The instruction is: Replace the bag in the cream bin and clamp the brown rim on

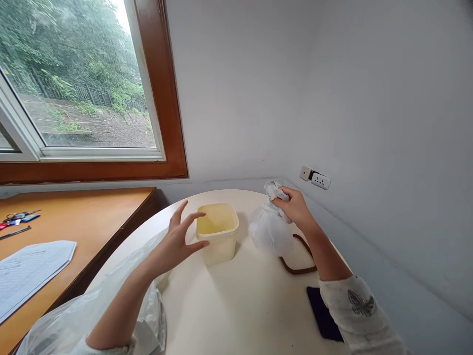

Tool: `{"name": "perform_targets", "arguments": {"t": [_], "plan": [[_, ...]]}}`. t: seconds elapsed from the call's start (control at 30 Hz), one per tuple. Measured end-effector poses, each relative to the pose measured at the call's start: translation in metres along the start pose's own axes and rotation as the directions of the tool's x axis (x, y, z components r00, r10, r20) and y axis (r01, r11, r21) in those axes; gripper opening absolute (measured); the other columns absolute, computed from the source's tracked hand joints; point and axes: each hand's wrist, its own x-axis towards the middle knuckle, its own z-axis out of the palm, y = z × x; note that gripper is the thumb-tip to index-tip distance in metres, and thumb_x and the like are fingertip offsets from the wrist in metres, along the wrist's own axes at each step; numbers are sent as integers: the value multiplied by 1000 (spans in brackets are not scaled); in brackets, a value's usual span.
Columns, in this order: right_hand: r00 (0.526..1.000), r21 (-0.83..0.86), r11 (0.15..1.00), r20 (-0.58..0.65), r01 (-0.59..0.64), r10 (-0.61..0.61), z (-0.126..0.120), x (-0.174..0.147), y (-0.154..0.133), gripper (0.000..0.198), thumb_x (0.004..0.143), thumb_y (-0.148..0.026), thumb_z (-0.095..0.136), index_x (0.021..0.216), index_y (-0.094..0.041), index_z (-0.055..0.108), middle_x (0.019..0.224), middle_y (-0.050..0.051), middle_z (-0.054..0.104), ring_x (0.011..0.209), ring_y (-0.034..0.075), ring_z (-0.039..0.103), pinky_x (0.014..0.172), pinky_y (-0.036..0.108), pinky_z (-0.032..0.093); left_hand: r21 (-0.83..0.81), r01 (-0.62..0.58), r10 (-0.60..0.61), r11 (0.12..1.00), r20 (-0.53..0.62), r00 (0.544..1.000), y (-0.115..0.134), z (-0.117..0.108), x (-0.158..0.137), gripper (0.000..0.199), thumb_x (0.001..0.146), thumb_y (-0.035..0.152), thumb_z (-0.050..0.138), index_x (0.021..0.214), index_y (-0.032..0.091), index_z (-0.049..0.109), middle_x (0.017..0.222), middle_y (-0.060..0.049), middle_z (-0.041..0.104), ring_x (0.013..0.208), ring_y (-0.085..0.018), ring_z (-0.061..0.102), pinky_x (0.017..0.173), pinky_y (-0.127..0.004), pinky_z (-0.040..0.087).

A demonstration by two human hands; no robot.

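At rim [221, 233] of bin [221, 250], left hand [180, 242] splayed, empty; right hand [294, 205] gripping bag [271, 236], clear of bin

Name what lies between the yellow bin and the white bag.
In the head view, only bare tabletop shows between the yellow bin and the white bag.

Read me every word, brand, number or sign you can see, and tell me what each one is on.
No text is readable.
Papers: marks, too small and blurred to read.
Right sleeve: a dark emblem, no legible letters.
Tub and held bag: no lettering visible.
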Motion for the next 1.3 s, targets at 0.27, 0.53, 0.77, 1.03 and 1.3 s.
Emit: {"name": "perform_targets", "arguments": {"t": [0.27, 0.53, 0.77, 1.03, 1.3], "plan": [[954, -108, 992, 297, 61, -26, 4, -44, -54, 13, 74, -20, 49, 63, -19, 44, 62, -5, 38, 58, 10, 35, 52, 22, 27, -443, 87, -9, 892, 175, 985, 82, -4, -10, 32, 87, 46, 37, 77, 19, 50, 68, 0, 55, 63, -13, 52, 59, -25, 43], [847, 90, 995, 526, 41, -82, 16, -59, -65, 9, 74, -23, 59, 74, -19, 51, 67, -4, 46, 58, 9, 39, 51, 21, 33, -495, 154, 29, 855, 340, 940, 91, 24, -8, 35, 84, 50, 37, 70, 19, 42, 61, 4, 37, 54, -9, 35, 47, -21, 29], [809, -19, 998, 586, 58, -36, 14, -58, -60, 17, 76, -34, 59, 72, -19, 51, 67, -3, 48, 59, 10, 41, 53, 22, 35, -588, 231, 102, 775, 477, 873, 74, 26, -5, 10, 77, 29, 48, 83, 21, 46, 65, 5, 39, 56, -9, 41, 47, -19, 33], [702, -219, 954, 712, 206, 12, -22, -56, -48, 27, 73, -37, 64, 95, -24, 59, 101, 4, 59, 94, 20, 53, 82, 33, 42, -448, 128, 90, 885, 433, 897, 70, 24, -4, 6, 73, 21, 43, 71, 19, 48, 64, 4, 45, 57, -10, 41, 49, -20, 31], [908, 39, 990, 395, 133, -138, 5, -56, -55, 21, 82, -35, 52, 71, -20, 61, 78, 5, 62, 77, 17, 56, 72, 31, 45, -381, 47, 133, 923, 433, 891, 68, 22, -5, 12, 75, 19, 42, 75, 19, 54, 72, 0, 58, 65, -12, 51, 57, -23, 38]]}}
